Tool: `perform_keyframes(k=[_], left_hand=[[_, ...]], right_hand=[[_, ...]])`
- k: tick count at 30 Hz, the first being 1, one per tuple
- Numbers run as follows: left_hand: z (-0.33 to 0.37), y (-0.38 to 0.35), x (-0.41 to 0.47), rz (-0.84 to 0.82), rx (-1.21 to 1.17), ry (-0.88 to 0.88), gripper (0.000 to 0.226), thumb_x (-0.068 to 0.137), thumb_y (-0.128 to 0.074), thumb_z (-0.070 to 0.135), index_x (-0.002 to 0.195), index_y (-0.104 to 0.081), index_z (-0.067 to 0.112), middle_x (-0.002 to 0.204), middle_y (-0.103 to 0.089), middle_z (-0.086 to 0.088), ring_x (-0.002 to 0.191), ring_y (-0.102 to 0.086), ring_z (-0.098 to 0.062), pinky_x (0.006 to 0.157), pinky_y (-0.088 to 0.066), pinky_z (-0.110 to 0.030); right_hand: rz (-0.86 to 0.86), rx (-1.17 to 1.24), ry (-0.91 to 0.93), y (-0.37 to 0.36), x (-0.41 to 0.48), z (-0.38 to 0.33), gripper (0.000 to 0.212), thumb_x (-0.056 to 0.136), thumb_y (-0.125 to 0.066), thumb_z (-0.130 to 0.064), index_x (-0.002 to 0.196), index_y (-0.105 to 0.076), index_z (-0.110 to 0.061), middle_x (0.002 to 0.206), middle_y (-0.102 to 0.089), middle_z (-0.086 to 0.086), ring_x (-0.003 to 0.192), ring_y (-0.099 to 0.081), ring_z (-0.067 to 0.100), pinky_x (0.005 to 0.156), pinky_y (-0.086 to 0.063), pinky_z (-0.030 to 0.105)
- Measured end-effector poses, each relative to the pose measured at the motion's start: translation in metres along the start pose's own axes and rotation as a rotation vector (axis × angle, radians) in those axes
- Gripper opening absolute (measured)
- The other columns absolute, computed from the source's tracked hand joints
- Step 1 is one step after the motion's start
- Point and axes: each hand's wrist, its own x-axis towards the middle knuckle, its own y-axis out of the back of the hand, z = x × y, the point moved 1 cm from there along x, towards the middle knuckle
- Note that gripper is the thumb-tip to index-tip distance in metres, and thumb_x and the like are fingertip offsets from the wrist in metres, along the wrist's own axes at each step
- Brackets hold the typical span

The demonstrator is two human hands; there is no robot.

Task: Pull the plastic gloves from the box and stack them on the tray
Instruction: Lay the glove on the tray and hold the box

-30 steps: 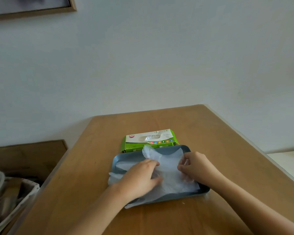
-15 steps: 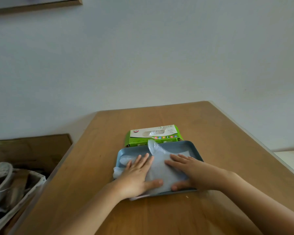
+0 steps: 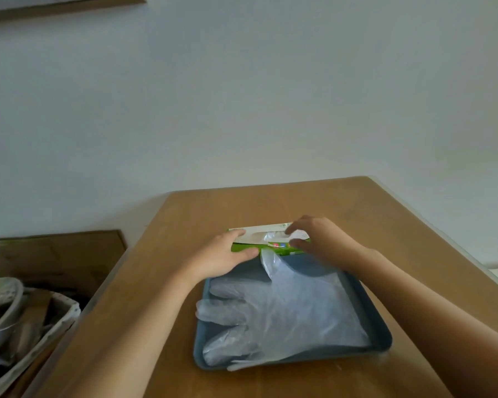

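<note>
The green and white glove box [image 3: 258, 237] lies on the wooden table [image 3: 270, 203], just beyond the blue-grey tray [image 3: 383, 336]. A flat pile of clear plastic gloves [image 3: 288, 305] fills the tray, fingers pointing left; one glove's thumb [image 3: 268, 261] sticks up at the far rim. My left hand [image 3: 220, 258] grips the box's left end, thumb on the front, forefinger on top. My right hand [image 3: 316, 241] hovers over the box's right half, thumb and forefinger apart beside the glove tuft [image 3: 274, 236] in the slot.
A white basket [image 3: 45, 326] with bowls and clutter stands on the lower wooden surface [image 3: 58, 254] left of the table. The table's right edge runs diagonally close to my right forearm. A white wall rises behind, with a picture frame [image 3: 64, 4] at top left.
Both hands have lifted off the glove pile on the tray and moved forward to the box. The pile now lies flat and uncovered.
</note>
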Motion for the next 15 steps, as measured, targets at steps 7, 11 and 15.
perform_keyframes(k=[7, 11, 15], left_hand=[[-0.020, -0.019, 0.048, 0.088, -0.152, 0.048, 0.059, 0.095, -0.055, 0.039, 0.145, -0.037, 0.014, 0.149, -0.040, -0.002, 0.134, -0.039, -0.018, 0.101, -0.029, -0.022], [-0.032, -0.028, 0.057, 0.086, -0.221, 0.042, 0.069, 0.087, -0.064, 0.043, 0.146, -0.037, 0.018, 0.155, -0.029, -0.003, 0.138, -0.032, -0.016, 0.109, -0.027, -0.027], [-0.038, -0.032, 0.062, 0.075, -0.215, 0.027, 0.073, 0.086, -0.064, 0.046, 0.148, -0.033, 0.022, 0.160, -0.015, -0.001, 0.145, -0.019, -0.018, 0.116, -0.019, -0.035]], right_hand=[[0.047, 0.048, 0.070, -0.022, 0.051, 0.002, 0.021, 0.095, -0.056, -0.017, 0.107, -0.073, -0.018, 0.128, -0.054, 0.005, 0.117, -0.050, 0.020, 0.097, -0.032, 0.022], [-0.005, 0.052, 0.057, -0.036, 0.058, 0.003, 0.022, 0.091, -0.061, -0.028, 0.108, -0.072, -0.020, 0.130, -0.053, -0.001, 0.117, -0.048, 0.017, 0.097, -0.035, 0.025], [0.063, 0.069, 0.058, -0.043, 0.059, 0.003, 0.016, 0.087, -0.066, -0.022, 0.097, -0.076, -0.014, 0.116, -0.060, -0.002, 0.101, -0.057, 0.016, 0.079, -0.035, 0.017]])
